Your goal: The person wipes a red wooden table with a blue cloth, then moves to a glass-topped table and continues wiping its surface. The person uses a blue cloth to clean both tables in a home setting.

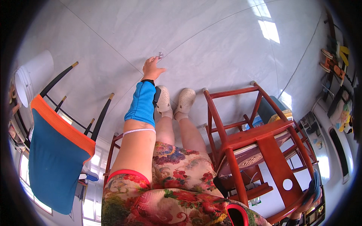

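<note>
My left hand [152, 69] reaches out over the floor with its thumb spread apart. Its fingertips are at a small clear object [161, 54] on the grey tiles; whether they touch it, I cannot tell. At the lower right, my right hand [309, 201] holds a folded blue cloth [314, 185] by the top rail of a red wooden chair [278, 166]. Part of that hand is hidden by the cloth and the rail. Below my left forearm, two beige clogs [185, 100] stand on the floor.
On the left is a chair with a blue and orange cover [56, 152] and black legs. A white bucket [36, 76] lies beyond it. A grey-blue bin [271, 107] stands behind the red chair. Shoes [332, 63] and other items line the far right.
</note>
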A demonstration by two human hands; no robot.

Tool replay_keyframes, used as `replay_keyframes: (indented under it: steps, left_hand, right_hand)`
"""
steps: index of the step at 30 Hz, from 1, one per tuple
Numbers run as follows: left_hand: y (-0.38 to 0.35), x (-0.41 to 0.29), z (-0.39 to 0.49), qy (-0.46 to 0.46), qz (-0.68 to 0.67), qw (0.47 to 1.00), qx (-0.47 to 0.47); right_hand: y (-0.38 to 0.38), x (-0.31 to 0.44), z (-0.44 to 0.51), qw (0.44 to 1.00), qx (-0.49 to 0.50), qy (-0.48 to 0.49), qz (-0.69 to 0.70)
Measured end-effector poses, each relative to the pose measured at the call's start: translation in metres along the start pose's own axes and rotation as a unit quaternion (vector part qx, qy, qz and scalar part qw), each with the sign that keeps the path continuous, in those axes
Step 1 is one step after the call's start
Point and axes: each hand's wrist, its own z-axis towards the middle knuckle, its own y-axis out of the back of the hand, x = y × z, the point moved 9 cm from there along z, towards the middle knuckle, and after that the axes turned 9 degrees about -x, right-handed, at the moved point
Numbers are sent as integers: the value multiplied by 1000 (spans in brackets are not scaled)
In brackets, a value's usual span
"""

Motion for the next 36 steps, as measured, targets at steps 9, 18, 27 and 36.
replay_keyframes:
  steps: [9,18,27,36]
  left_hand:
    - [-12,-15,20,67,-17,990,-121]
    - [-45,14,45,104,-149,977,-110]
    - [108,-108,-67,141,-727,672,35]
    - [325,-211,-195,17,-780,625,27]
  right_hand:
    - [14,-8,1,994,-4,108,-35]
    - [29,4,-2,949,15,292,-121]
    - [-12,-38,-7,981,-64,-86,160]
    - [-74,9,5,947,-111,-11,300]
